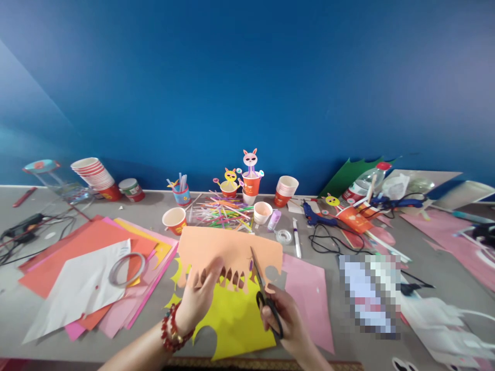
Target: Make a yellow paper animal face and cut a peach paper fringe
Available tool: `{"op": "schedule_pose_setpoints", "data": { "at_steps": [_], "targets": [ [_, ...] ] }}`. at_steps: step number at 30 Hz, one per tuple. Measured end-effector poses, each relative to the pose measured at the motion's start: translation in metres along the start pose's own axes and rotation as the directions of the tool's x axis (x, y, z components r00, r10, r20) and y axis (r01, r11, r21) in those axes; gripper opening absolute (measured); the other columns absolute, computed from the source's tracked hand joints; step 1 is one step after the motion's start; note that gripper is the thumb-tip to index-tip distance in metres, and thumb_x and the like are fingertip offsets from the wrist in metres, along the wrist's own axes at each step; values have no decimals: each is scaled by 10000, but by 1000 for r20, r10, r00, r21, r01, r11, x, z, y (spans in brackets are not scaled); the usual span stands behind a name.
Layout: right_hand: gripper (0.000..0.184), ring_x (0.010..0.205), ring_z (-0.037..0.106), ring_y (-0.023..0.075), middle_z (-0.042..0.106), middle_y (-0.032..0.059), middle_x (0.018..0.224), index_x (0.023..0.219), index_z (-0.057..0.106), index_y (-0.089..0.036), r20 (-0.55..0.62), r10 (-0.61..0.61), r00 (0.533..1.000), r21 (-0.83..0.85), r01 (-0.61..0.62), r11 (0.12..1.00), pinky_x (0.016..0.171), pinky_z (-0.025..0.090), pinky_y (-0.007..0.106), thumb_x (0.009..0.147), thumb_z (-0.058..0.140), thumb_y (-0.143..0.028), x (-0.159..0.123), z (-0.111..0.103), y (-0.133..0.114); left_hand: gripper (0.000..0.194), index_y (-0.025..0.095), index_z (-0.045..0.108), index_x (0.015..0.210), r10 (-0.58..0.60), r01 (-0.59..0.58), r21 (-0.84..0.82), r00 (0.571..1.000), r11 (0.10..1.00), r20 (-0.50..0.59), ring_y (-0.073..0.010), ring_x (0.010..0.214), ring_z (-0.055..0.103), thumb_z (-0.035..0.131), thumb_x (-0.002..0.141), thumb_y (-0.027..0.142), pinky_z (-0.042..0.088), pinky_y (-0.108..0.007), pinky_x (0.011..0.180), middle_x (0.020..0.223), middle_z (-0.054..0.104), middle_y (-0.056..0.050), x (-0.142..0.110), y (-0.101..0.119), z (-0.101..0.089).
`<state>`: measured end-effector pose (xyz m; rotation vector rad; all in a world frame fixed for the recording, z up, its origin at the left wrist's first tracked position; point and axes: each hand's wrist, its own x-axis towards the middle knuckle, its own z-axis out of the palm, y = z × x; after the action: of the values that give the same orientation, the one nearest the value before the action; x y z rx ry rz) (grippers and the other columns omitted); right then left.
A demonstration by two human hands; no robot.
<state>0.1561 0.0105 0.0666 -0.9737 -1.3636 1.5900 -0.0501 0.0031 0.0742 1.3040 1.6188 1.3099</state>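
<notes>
My left hand (198, 298), with red beads at the wrist, grips a light orange sheet of paper (224, 246) by its lower edge, thumb on top. That edge is ragged with several drop-shaped and round cut-outs. My right hand (288, 315) has its fingers through the handles of black scissors (275, 315). The scissor blades lie slightly apart at the right part of the orange sheet, beside a round notch. Below the sheet, a yellow sheet of paper (240, 330) with curved cut edges rests on the table. A pink sheet (309, 299) lies to the right of my right hand.
Coloured sheets (50, 263) and a tape roll (113, 275) lie left. Behind my hands are paper cups (175, 220), coloured sticks (220, 211) and a paper-cat cup (251, 184). Right are a glue gun (319, 215), its cable, a marker (296, 238) and a bottle (365, 183).
</notes>
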Motion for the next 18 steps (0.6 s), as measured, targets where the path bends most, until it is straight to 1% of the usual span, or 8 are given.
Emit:
{"op": "schedule_pose_setpoints", "data": {
  "at_steps": [4,7,9,11,14,16,18],
  "targets": [
    [573,374,397,81,414,-56,485,685,514,-195,-5,13,1000,-13,-13,1000,371,371,209,672,649,-751,1,0,0,321,233,755,1016,9,-9,2,999,1000,38,-278,1014,692,503,888,383,591,-333,853,977,764,-82,2,7,-2],
    [564,375,385,75,398,-59,485,668,496,-197,13,18,1000,-20,-17,1000,372,366,202,693,640,-742,0,0,0,305,223,753,991,-24,24,-20,1000,1000,10,-283,1006,695,517,874,375,593,-341,844,1000,760,-91,3,10,-4],
    [566,378,381,69,392,-59,497,646,484,-195,16,9,1000,-29,-8,1000,369,359,193,700,639,-736,0,0,0,300,215,741,998,-56,54,-67,998,996,-14,-281,1018,690,531,867,383,586,-346,854,1024,754,-94,4,10,-5],
    [566,380,380,65,390,-58,502,633,480,-191,14,-13,1000,-41,14,999,366,348,185,711,635,-730,1,1,1,293,216,732,993,-79,77,-116,997,990,-7,-269,1016,686,543,866,401,572,-338,865,1017,751,-93,6,10,-6],
    [562,376,375,64,391,-56,492,624,479,-188,12,-49,999,-40,50,998,362,333,183,723,631,-720,1,2,2,250,211,721,885,-81,81,-163,997,983,10,-246,934,689,602,833,424,548,-315,859,915,746,-81,10,10,-8],
    [542,373,377,71,395,-54,487,643,496,-189,9,-50,999,-25,50,998,358,334,191,724,642,-705,1,3,5,253,198,678,789,-74,71,-202,997,977,-4,-221,831,680,623,821,442,544,-299,797,822,721,-61,13,12,-7],
    [505,377,389,82,404,-50,496,683,529,-193,2,-41,999,-2,41,999,356,351,202,731,652,-681,2,5,7,298,190,600,716,-69,62,-257,997,964,-17,-181,723,643,612,839,460,530,-271,708,733,668,-31,14,16,-4]
  ]
}}
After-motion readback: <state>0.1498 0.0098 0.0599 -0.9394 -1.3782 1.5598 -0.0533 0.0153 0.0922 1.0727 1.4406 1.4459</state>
